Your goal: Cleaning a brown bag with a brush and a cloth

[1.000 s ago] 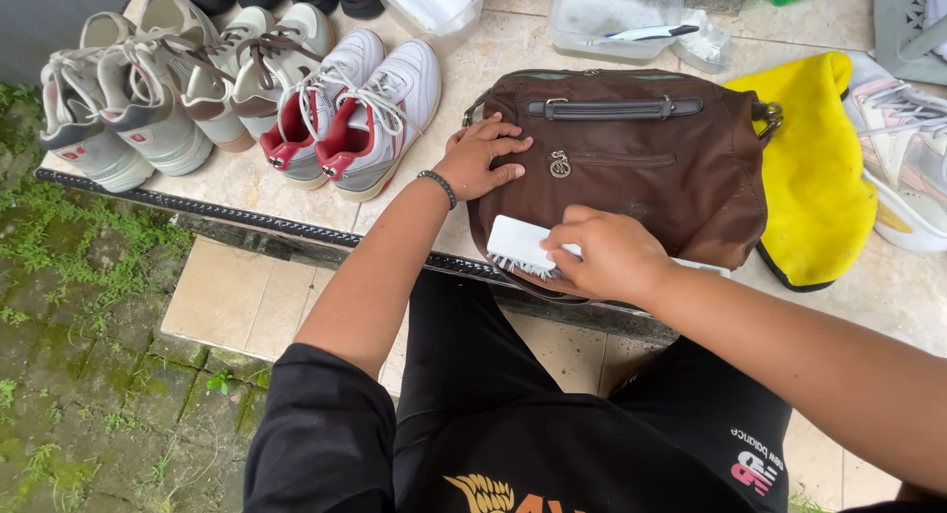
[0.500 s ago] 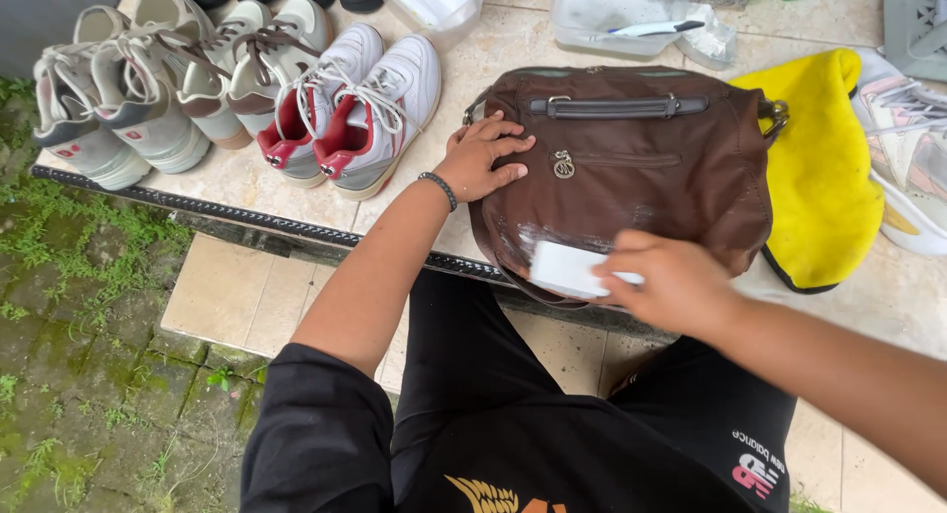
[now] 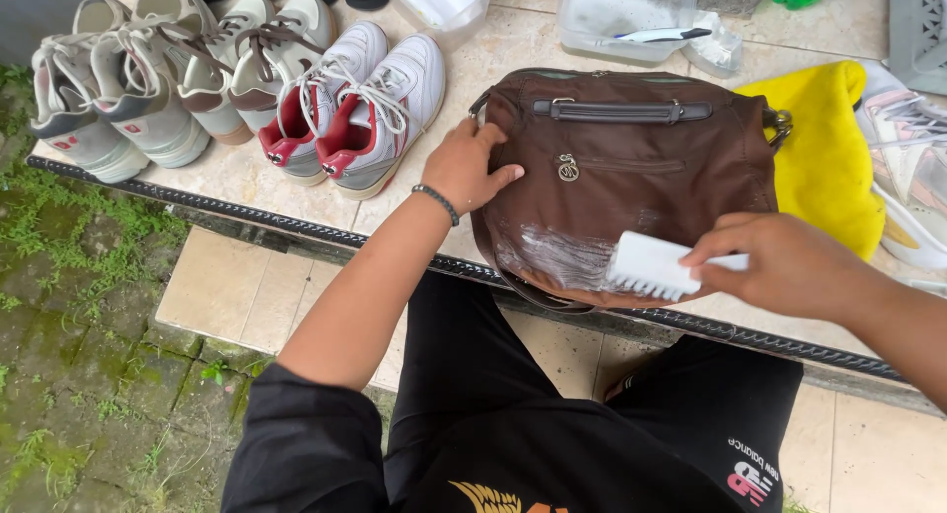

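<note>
Brown bag (image 3: 631,178) lies flat on the tiled ledge (image 3: 256,183), bottom edge overhanging toward the person's lap, zip pocket and top handle facing up. That orientation puts the front panel square to the camera and within easy reach of both hands.

Left hand (image 3: 469,168): palm down, fingers loosely spread, pressed on the bag's left side near the strap ring. Reads as a brace so the bag doesn't slide under lateral load.

Right hand (image 3: 789,266): fingers closed around the handle of a white brush (image 3: 651,266), bristles down and touching the lower front panel. A patch of white foam (image 3: 557,252) sits just left of the brush head, streaked along the fabric, so the bristles are working wet cleaner into that zone.

Around it:
- Yellow cloth (image 3: 829,158) tucked against the bag's right side, touching it, partly under it as far as I can tell.
- Clear plastic tub (image 3: 626,15) behind the bag with cloudy liquid and a second brush (image 3: 661,35) resting across it. Close enough to reload the bristles.
- White-and-red sneakers (image 3: 355,104) just left of the bag, more pairs in a row beyond, toes toward the ledge edge.
- Another white shoe (image 3: 912,158) at far right, partly cropped.
- Mossy paving (image 3: 89,316) below the ledge.
</note>
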